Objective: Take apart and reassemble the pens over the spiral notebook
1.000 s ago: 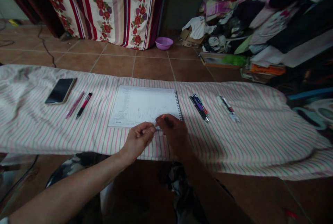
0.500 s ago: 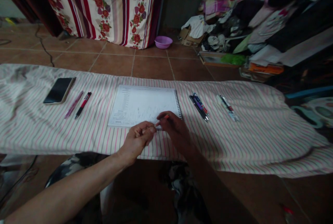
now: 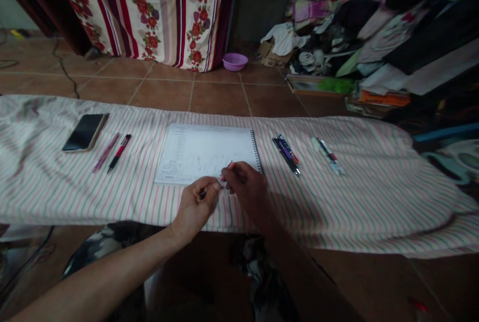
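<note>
My left hand (image 3: 197, 204) and my right hand (image 3: 245, 188) meet over the near edge of a spiral notebook (image 3: 207, 151) lying open on a striped cloth (image 3: 374, 197). Both hands are closed in a pinch on a thin pen (image 3: 224, 172). Its pale tip pokes up above my right fingers, and a dark part of it shows between my left fingers. Much of the pen is hidden by the fingers.
Left of the notebook lie a phone (image 3: 85, 132), a pink pen (image 3: 106, 152) and a red-and-black pen (image 3: 119, 152). To its right are a bunch of dark pens (image 3: 286, 154) and a white pen (image 3: 328, 155). Beyond the cloth: tiled floor, a purple bowl (image 3: 235, 62), piled clothes (image 3: 355, 28).
The orange end seen in my right fingers is gone from view; a pale thin tip shows there now. Both hands stay together at the notebook's near edge.
</note>
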Demonstrator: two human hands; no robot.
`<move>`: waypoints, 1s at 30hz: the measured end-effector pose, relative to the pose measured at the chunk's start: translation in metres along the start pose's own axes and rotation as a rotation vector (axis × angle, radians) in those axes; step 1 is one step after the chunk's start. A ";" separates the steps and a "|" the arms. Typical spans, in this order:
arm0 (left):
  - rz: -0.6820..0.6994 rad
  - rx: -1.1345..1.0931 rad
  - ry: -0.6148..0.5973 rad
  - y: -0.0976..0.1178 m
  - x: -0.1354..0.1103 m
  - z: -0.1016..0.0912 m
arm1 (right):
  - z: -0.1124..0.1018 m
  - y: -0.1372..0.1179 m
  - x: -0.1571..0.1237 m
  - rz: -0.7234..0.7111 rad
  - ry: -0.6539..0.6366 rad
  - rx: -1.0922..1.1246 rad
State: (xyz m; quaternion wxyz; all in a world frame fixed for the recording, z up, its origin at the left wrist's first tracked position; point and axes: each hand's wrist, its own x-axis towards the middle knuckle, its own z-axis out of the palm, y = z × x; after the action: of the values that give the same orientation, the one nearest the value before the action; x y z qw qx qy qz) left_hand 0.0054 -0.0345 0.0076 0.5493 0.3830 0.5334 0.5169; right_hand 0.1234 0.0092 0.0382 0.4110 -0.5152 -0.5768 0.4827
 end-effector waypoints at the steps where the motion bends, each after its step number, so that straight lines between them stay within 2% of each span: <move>1: -0.034 -0.051 -0.017 -0.002 -0.001 0.000 | -0.001 0.000 0.001 -0.022 -0.004 0.003; 4: -0.132 -0.174 -0.043 -0.004 -0.003 0.000 | -0.010 0.000 0.007 -0.089 0.066 0.111; 6: -0.157 -0.202 -0.044 -0.001 -0.005 0.000 | -0.021 -0.002 0.014 -0.139 0.227 0.261; 7: -0.154 -0.204 -0.044 0.002 -0.005 0.000 | -0.026 -0.004 0.016 -0.124 0.262 0.327; 9: -0.135 -0.203 -0.042 0.009 -0.006 0.000 | -0.035 -0.006 0.018 0.019 0.203 0.464; 11: -0.128 -0.203 -0.036 0.015 -0.005 0.001 | -0.037 -0.008 0.015 0.195 0.088 0.545; 13: -0.115 -0.193 -0.048 0.020 -0.004 0.001 | -0.034 -0.009 0.010 0.275 0.017 0.567; 16: -0.077 -0.172 -0.101 0.022 -0.003 0.001 | -0.022 -0.005 0.003 0.204 -0.024 0.474; 21: -0.069 -0.189 -0.142 0.022 -0.001 -0.002 | -0.006 0.004 0.001 -0.070 -0.089 0.047; 25: -0.095 -0.284 -0.172 0.022 0.000 -0.007 | -0.005 0.009 0.002 -0.182 -0.031 -0.037; 30: -0.049 -0.170 -0.196 0.019 0.003 -0.012 | -0.004 0.011 0.000 -0.231 -0.074 -0.029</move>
State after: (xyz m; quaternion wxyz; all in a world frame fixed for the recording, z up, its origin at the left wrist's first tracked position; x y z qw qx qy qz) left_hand -0.0102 -0.0302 0.0243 0.6416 0.3706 0.4406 0.5069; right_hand 0.1300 0.0098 0.0279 0.4347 -0.4333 -0.6539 0.4424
